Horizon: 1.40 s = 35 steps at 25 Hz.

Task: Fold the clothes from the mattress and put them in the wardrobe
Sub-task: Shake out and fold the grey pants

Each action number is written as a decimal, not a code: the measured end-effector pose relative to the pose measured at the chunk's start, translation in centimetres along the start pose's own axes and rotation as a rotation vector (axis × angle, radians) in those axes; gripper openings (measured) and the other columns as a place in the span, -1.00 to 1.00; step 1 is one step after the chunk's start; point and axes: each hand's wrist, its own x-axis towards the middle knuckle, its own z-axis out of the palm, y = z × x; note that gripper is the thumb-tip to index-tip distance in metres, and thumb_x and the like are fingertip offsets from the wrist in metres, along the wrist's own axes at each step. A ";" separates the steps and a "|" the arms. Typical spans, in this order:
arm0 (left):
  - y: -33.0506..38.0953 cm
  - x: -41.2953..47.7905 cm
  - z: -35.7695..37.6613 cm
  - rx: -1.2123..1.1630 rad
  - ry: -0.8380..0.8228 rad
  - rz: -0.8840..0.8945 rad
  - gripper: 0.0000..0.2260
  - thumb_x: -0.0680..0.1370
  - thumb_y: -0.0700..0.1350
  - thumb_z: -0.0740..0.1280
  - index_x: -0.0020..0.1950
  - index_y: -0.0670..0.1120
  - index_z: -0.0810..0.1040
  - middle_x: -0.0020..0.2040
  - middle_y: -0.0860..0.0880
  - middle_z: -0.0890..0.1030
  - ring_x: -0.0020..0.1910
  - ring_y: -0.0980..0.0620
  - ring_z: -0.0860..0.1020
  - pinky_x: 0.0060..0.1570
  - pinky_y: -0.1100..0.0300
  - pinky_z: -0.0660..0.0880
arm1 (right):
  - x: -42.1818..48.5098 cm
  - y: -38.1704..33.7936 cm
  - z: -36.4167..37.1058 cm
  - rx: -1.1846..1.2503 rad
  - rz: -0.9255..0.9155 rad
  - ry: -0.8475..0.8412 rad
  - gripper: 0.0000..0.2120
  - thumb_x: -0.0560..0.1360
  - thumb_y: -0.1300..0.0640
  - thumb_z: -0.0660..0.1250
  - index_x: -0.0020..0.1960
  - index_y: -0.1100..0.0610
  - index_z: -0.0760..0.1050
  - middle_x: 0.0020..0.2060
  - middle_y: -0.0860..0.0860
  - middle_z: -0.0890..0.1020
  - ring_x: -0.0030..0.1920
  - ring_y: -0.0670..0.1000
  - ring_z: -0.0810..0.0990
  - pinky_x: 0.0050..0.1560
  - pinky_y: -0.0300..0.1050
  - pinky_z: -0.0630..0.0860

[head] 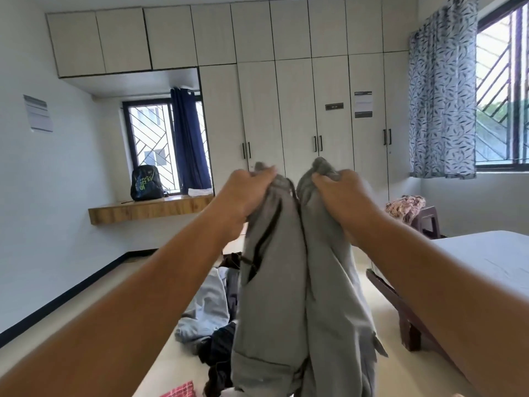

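Grey trousers [300,282] hang in front of me, held up by the waistband. My left hand [243,193] grips the left side of the waist, and my right hand [340,193] grips the right side. The two legs drop side by side toward the mattress [160,353] below. More clothes lie there: a light blue garment [203,308], dark pieces [217,351] and a red checked cloth [180,391]. The tall white wardrobe [286,116] stands across the room with all its doors closed.
A bed with a white sheet [486,259] on a dark frame stands to the right. A chair with floral cloth [406,209] sits by the right window. A wooden ledge [148,209] on the left carries a black backpack [146,183].
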 end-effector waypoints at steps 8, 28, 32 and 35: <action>6.2 -0.4 -0.1 -0.012 -0.489 0.085 -0.23 0.57 0.46 -0.08 0.20 -0.12 0.61 0.04 -0.07 0.69 0.15 0.00 0.63 0.32 0.02 0.54 | -1.0 -4.2 -1.4 0.116 -0.197 -0.314 -0.53 0.42 -0.11 0.56 0.23 0.05 0.53 0.02 0.01 0.71 0.03 -0.02 0.71 0.04 -0.12 0.67; 9.4 4.0 -0.9 -0.360 -0.255 0.175 -0.68 0.46 0.03 0.53 0.09 -0.15 0.67 -0.01 -0.11 0.76 -0.08 0.00 0.74 -0.03 0.12 0.69 | 4.5 -7.1 -10.4 0.506 -0.157 -0.148 -0.51 0.48 0.49 0.21 0.29 0.11 0.57 0.19 0.19 0.67 0.18 0.21 0.64 0.18 0.16 0.63; 12.9 4.4 -0.9 -0.290 -0.387 0.175 -0.48 0.35 0.19 0.50 0.15 -0.14 0.68 0.07 -0.11 0.75 0.05 -0.03 0.73 0.11 0.06 0.63 | 5.9 -9.5 -12.4 0.477 -0.210 -0.013 -0.57 0.55 0.39 0.33 0.33 0.04 0.53 0.16 0.15 0.69 0.17 0.17 0.67 0.20 0.18 0.63; 14.6 5.4 0.4 -0.348 -0.362 0.201 -0.54 0.45 0.13 0.53 0.22 -0.12 0.67 0.09 -0.11 0.74 0.10 -0.06 0.72 0.22 -0.01 0.59 | 6.0 -10.6 -13.4 0.414 -0.180 0.056 -0.68 0.59 0.24 0.38 0.33 0.13 0.49 0.15 0.17 0.68 0.12 0.16 0.69 0.17 0.21 0.63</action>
